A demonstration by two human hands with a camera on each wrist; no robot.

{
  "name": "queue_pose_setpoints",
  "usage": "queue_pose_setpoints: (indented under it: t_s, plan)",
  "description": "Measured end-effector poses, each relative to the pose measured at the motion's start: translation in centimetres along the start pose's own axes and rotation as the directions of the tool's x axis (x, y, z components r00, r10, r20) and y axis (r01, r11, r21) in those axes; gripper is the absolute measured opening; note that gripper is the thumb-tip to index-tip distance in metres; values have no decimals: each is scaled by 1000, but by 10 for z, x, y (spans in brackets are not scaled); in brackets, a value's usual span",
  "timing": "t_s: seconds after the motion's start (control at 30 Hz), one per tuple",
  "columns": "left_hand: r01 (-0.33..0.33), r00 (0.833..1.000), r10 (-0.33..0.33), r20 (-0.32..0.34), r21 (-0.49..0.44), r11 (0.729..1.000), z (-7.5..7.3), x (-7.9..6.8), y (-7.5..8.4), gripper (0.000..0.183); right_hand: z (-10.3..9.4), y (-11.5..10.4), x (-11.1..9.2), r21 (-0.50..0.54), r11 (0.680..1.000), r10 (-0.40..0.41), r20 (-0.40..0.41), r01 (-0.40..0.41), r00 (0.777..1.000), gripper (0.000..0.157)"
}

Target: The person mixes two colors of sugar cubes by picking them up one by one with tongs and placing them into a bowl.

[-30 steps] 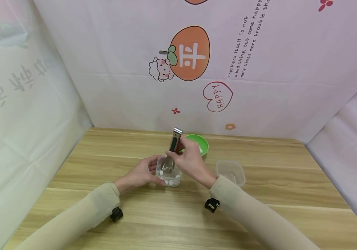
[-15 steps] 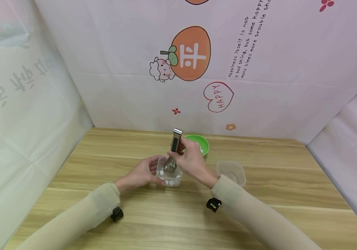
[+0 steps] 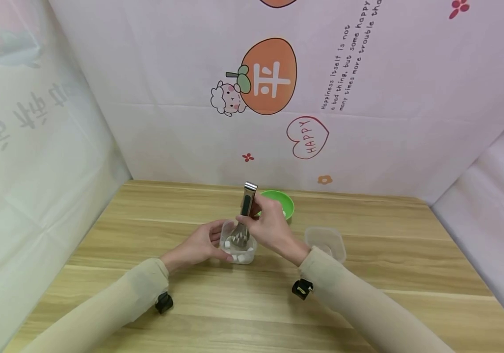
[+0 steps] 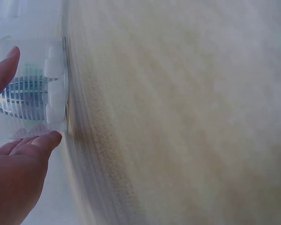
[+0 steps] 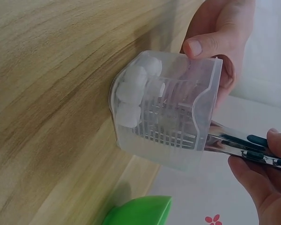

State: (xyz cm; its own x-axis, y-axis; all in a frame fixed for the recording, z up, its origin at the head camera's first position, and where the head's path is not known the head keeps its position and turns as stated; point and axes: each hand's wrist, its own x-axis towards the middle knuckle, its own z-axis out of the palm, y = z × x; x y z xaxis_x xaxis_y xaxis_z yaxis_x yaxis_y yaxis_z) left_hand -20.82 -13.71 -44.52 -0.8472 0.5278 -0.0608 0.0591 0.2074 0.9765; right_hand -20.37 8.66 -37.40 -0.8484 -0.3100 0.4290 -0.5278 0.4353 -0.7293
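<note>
My left hand (image 3: 196, 245) grips a small clear plastic container (image 5: 157, 157) from its left side, thumb at the near wall and fingers at the far one. Several white, marshmallow-like pieces (image 5: 129, 93) lie along its bottom. Metal tongs (image 3: 248, 202) with dark green grip inserts are pinched between the thumb and fingers of my right hand (image 3: 271, 228). They point down into the container, and their slotted heads (image 3: 240, 239) are inside it, near the pieces. Seen from the left wrist, the slotted heads show blurred through the container wall (image 4: 33, 126).
Behind my right hand stands a green bowl (image 3: 283, 197), partly hidden, with something white in it. A clear plastic lid or shallow tub (image 3: 324, 236) lies to the right on the wooden table (image 3: 216, 314). A printed white cloth (image 3: 168, 137) hangs at the table's back edge.
The tongs' heads have shifted slightly right and down inside the container, turning a little. My left hand and the container have stayed in place.
</note>
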Motion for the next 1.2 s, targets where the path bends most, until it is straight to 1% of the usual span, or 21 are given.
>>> queue_pose_setpoints:
  t_s: [0.17, 0.33, 0.57, 0.73, 0.83, 1.0, 1.1, 1.2]
  plan:
    - [3, 1000, -3, 2, -12, 1000, 1, 0, 0, 100, 1, 3, 0, 1, 1000, 9, -17, -9, 1000, 21]
    - [-5, 1000, 5, 9, -7, 1000, 0, 0, -1, 100, -5, 3, 0, 5, 1000, 8, -61, -8, 998, 21]
    - [-9, 1000, 10, 21, -30, 999, 0, 0, -1, 101, -26, -5, 4, 102, 994, -18, -145, 33, 989, 22]
    - [-1, 1000, 2, 14, -30, 1000, 0, 0, -1, 103, -45, -11, 8, 140, 990, -6, -176, 31, 984, 21]
    - [5, 1000, -5, 5, -20, 1000, 0, 0, -1, 104, -58, -12, 10, 136, 990, -8, -201, 36, 979, 21]
    - [-12, 1000, 12, 5, -10, 1000, -1, 1, -3, 102, -78, -6, 15, 99, 993, -31, -283, 61, 959, 20]
    - [-18, 1000, 18, 3, -4, 1000, -1, 1, -4, 102, -87, 1, 18, 74, 996, -22, -317, 48, 948, 19]
    - [-13, 1000, 13, -2, -4, 1000, -1, 1, -3, 102, -92, 9, 20, 47, 999, -2, -334, 19, 943, 18]
